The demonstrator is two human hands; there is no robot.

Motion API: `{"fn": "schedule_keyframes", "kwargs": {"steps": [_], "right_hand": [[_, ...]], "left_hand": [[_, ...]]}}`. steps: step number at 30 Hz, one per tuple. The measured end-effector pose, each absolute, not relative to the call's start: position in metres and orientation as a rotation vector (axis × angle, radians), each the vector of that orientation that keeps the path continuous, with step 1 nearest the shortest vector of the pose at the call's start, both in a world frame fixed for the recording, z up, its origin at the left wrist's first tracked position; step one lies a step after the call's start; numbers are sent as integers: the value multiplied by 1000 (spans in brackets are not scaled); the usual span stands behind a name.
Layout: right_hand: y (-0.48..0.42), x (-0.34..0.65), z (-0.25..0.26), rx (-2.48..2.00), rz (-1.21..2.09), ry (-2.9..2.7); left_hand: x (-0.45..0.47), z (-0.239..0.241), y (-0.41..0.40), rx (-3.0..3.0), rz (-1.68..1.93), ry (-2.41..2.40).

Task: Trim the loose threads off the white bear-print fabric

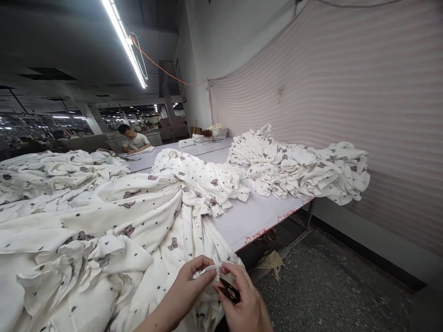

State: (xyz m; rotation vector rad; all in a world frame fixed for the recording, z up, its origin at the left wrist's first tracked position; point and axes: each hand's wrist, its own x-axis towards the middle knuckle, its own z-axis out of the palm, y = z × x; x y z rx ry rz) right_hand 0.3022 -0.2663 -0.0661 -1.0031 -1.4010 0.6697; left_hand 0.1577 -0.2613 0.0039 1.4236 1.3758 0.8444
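Note:
A large heap of white fabric printed with small brown bears and hearts (114, 230) spills over the near end of the table and hangs off its edge. My left hand (188, 288) pinches a small fold of this fabric at the bottom of the view. My right hand (242, 299) pinches the same fold from the right and also holds a small dark clipper-like tool (229, 291) in its palm. Both hands are closed, fingertips almost touching.
A long white table (252, 216) runs away from me along a pale striped wall covering. A second pile of the same printed fabric (297, 166) lies at the right edge. Folded stacks (207, 136) sit far back. A seated person (133, 140) works there. Speckled floor lies to the right.

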Motion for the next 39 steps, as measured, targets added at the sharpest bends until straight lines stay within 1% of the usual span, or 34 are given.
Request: {"fn": "schedule_keyframes", "kwargs": {"steps": [4, 8, 13, 17, 23, 26, 31, 34, 37, 39], "right_hand": [[-265, 304, -58, -1006, 742, -1500], [-259, 302, -55, -1055, 823, -1423], [-257, 308, -62, -992, 1008, -1336], [-256, 317, -65, -924, 1002, -1465], [-251, 319, -60, -977, 1038, -1482], [-251, 318, -60, -982, 1092, -1426], [-253, 310, -54, -946, 1297, -1249], [-251, 312, -63, -1023, 1238, -1205], [-247, 326, -94, -1207, 1077, -1162], [-244, 337, -120, -1329, 1050, -1165]], "left_hand": [[154, -1, -262, 1469, 828, 1333], [155, 3, -262, 1552, 746, 1338], [155, 11, -262, 1491, 834, 1399], [154, 10, -262, 1442, 812, 1356], [155, 10, -260, 1496, 790, 1328], [156, 12, -258, 1539, 774, 1332], [162, 8, -258, 1722, 722, 1337], [153, 8, -254, 1777, 891, 1428], [123, 22, -240, 1567, 1284, 1557], [98, 38, -225, 1375, 1512, 1579]]}}
